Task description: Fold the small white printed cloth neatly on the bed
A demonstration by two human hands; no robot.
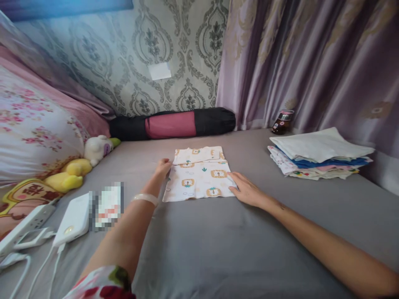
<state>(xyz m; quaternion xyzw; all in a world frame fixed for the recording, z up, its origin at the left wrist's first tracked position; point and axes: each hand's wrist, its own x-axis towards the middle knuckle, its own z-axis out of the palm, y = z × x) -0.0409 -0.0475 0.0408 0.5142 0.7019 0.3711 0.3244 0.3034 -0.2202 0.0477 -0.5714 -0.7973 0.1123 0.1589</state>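
Observation:
A small cream cloth [199,176] printed with orange and teal figures lies folded flat on the grey bed sheet [218,241]. My left hand [162,167] touches its far left corner, fingers curled at the edge. My right hand [245,190] rests flat on its near right edge, fingers spread. A white bangle [145,199] sits on my left wrist.
A stack of folded cloths [318,154] lies at the right, a dark jar [282,122] behind it by the purple curtain [305,62]. A black and pink roll bag [173,123] lies along the wall. Plush toys [81,164], a floral pillow [31,124] and a white power bank [73,218] with cables sit at the left.

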